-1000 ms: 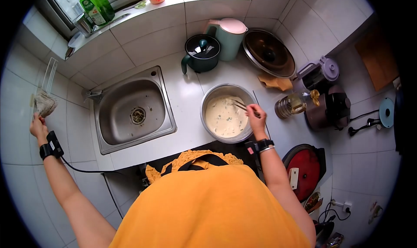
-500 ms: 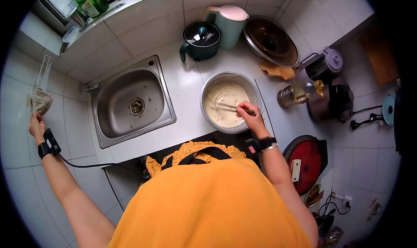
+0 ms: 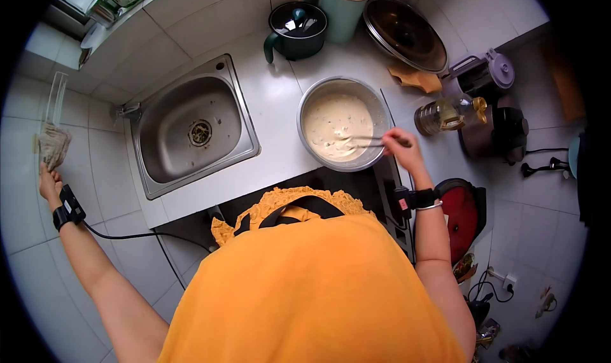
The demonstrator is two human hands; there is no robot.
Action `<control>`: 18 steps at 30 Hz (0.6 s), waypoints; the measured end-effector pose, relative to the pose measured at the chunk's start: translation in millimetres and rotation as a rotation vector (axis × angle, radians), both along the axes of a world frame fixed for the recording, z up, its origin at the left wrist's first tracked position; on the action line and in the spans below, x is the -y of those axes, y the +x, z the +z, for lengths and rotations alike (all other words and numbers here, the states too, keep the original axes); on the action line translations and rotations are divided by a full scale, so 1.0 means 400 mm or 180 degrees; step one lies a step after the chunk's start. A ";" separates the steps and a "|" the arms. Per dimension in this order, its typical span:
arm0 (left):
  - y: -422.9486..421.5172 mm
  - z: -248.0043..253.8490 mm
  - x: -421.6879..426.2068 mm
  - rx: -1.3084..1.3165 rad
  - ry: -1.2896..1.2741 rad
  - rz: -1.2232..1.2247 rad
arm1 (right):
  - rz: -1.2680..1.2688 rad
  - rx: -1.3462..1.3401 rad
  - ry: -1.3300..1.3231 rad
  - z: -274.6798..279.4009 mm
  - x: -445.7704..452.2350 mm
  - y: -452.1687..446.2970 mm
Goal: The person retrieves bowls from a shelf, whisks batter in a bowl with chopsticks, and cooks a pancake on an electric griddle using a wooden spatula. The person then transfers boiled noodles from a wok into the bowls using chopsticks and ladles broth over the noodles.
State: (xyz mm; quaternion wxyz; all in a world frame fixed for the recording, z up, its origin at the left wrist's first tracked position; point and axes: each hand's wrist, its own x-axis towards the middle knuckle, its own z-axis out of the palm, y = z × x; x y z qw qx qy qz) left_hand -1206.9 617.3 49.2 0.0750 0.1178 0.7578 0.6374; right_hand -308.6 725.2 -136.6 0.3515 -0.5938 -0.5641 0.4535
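Right hand: my grip holds chopsticks in batter, centre
Left hand: at cloth, far left; I can't tell its grip

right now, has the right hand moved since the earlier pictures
Yes: the right hand has moved to the right; judged against the fixed sink, it is farther from the basin than in either earlier picture.

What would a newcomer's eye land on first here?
The orange garment fills the lower middle. Above it, the right hand holds chopsticks in a metal bowl of pale mixture. At far left, the left hand is at a greyish cloth by the tiled wall.
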 end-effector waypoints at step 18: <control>0.012 -0.039 -0.003 0.0704 0.0974 -0.0772 | -0.0033 -0.0534 -0.0571 0.019 0.051 -0.084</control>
